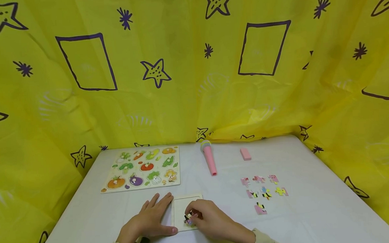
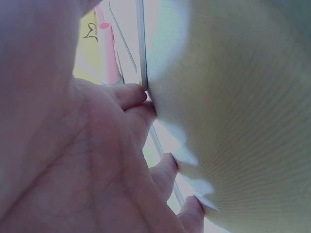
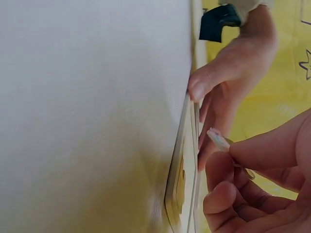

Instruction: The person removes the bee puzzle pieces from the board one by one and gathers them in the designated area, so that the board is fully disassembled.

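A small, pale square puzzle tray [image 1: 182,203] lies near the table's front. My left hand [image 1: 149,221] rests beside it with fingers spread and straight, the thumb tip at the tray's lower left corner. In the left wrist view the fingertips [image 2: 167,162] press down on the white tabletop. Over the tray, my right hand [image 1: 214,218] pinches a colourful jigsaw piece [image 3: 219,140] between thumb and fingers, tilted and raised off the tray in the right wrist view. Fingers partly hide the piece in the head view.
Several loose jigsaw pieces [image 1: 265,193] lie in rows at the right. Behind them is a pink eraser-like block [image 1: 245,154]. A pink toy microphone [image 1: 209,159] lies at the back middle, and a vegetable peg puzzle board [image 1: 144,168] at the back left. Yellow curtains [image 1: 187,103] enclose the table.
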Available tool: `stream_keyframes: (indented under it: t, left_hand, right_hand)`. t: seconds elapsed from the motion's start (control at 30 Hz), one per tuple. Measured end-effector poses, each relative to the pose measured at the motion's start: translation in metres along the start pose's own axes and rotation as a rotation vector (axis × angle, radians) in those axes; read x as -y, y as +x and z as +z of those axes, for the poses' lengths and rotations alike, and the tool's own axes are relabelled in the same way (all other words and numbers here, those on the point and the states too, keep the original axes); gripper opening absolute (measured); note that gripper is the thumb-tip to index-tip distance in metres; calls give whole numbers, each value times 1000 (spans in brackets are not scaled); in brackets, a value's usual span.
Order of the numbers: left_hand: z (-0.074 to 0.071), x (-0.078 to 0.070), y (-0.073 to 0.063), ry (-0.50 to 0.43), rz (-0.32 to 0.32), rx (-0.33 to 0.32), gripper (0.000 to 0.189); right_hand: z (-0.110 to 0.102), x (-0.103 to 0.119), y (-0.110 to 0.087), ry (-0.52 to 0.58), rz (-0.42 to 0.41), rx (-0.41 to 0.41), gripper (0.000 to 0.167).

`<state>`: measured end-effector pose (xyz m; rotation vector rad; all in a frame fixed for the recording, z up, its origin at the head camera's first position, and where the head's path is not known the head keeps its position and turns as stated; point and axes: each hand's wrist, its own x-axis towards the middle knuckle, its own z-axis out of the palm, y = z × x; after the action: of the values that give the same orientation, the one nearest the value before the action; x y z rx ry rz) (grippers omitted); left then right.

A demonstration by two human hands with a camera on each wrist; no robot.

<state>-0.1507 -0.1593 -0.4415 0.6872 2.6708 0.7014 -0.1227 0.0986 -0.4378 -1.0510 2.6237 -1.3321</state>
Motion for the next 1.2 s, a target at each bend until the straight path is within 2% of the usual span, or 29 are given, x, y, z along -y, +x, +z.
stream_keyframes:
  t: [0.17, 0.47, 0.8, 0.9, 1.03, 1.2]
  left_hand:
    - [-1, -5, -2, 14, -13, 0, 103]
    - [-2, -7, 0, 15, -47, 8, 102]
    - [0, -4, -1, 1, -35, 14, 105]
    - [1, -1, -1, -13, -26, 6, 106]
    - [7, 11, 3, -11, -4, 3, 111]
    - [14, 22, 9, -17, 8, -9, 115]
  right_hand:
    - [-10, -2, -9, 91, 74, -31, 20]
    - [-35, -16, -33, 91, 92, -146, 21]
    - [-62, -26, -57, 86, 231, -230, 16]
    - [-69, -29, -63, 100, 251, -254, 15]
    - [-77, -33, -72, 124, 273, -283, 15]
    - [-91, -39, -84, 113, 343, -324, 15]
